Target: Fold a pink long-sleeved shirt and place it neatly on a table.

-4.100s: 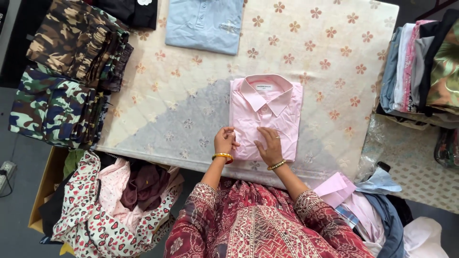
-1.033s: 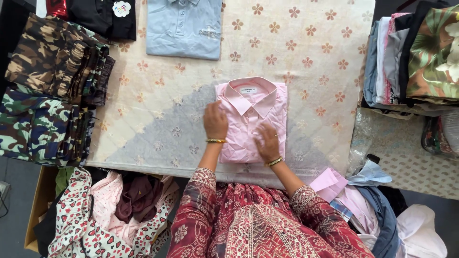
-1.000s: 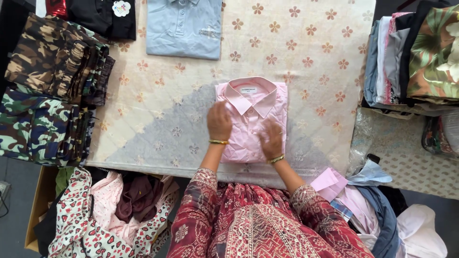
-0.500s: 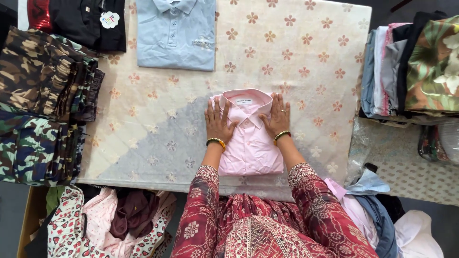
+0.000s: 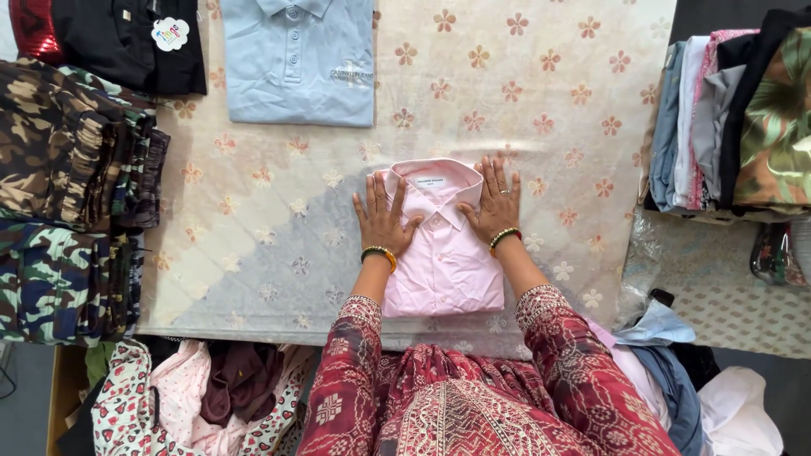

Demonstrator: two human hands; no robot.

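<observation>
Fingers spread flat, both our hands pressing folded pink shirt near collar on tabletop; smoothing step; next needs lifting shirt whole.

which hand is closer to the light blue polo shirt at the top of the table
Left. The left hand lies flat on the pink shirt just below the polo; the right hand sits further right, past its edge.

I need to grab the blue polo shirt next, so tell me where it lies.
In the head view, the blue polo shirt lies folded at the table's far edge, left of centre, beside the black garment and beyond the pink shirt.
</observation>
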